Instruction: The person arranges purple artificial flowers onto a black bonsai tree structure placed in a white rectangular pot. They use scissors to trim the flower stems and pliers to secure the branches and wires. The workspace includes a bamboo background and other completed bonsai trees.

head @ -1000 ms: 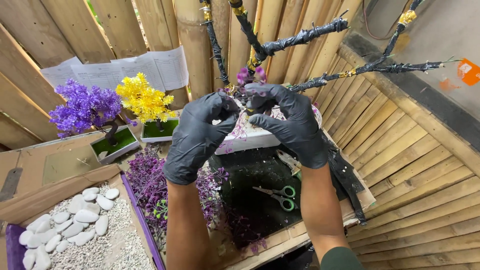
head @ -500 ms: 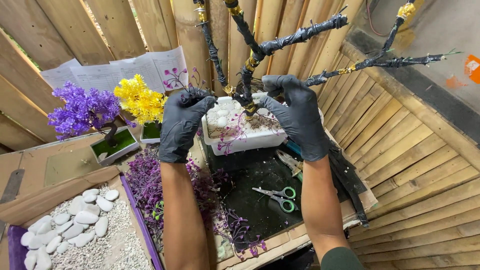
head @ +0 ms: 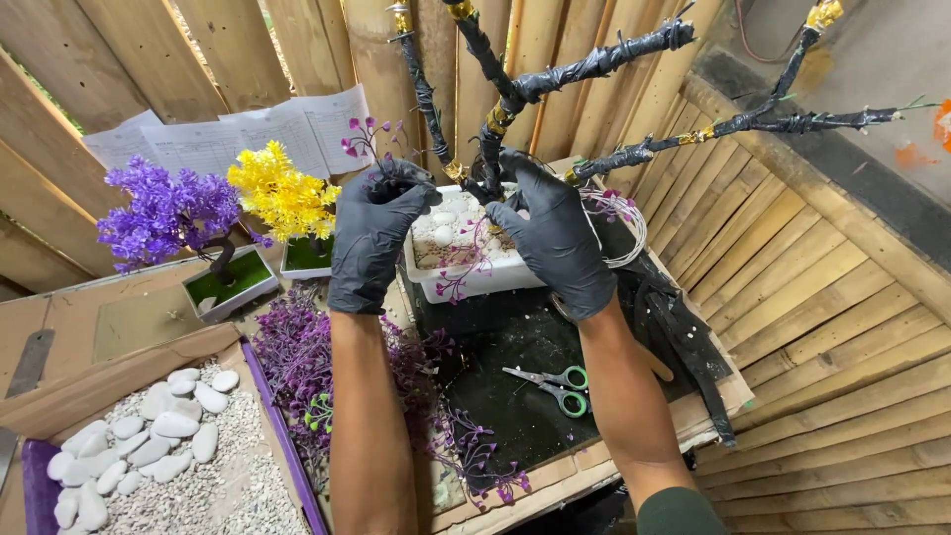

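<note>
Both hands wear black gloves and work at the base of an artificial tree point(head: 515, 109) set in a white rectangular pot point(head: 475, 272). The tree's trunk and bare branches are wrapped in black tape, with gold wire bands at the joints; the branches fork upward and out to the right, leafless. The pot stands on a dark, soiled board point(head: 515, 367), against a bamboo wall point(head: 248, 59); white pebbles and a few purple sprigs lie in it. The left hand point(head: 371, 233) is partly curled, fingers pinching a small purple sprig point(head: 369, 134) that stands above the knuckles. The right hand point(head: 555, 233) is curled near the lower trunk, fingertips at the stem; whether it grips the stem cannot be told. A coil of thin wire point(head: 619, 223) lies just behind the right hand. Green-handled scissors point(head: 550, 384) lie on the board near the right forearm. Loose purple foliage point(head: 297, 362) heaps beside the left forearm. Further left stand a finished purple tree point(head: 163, 208) and a yellow tree point(head: 282, 193), and a tray of white stones point(head: 149, 436).
</note>
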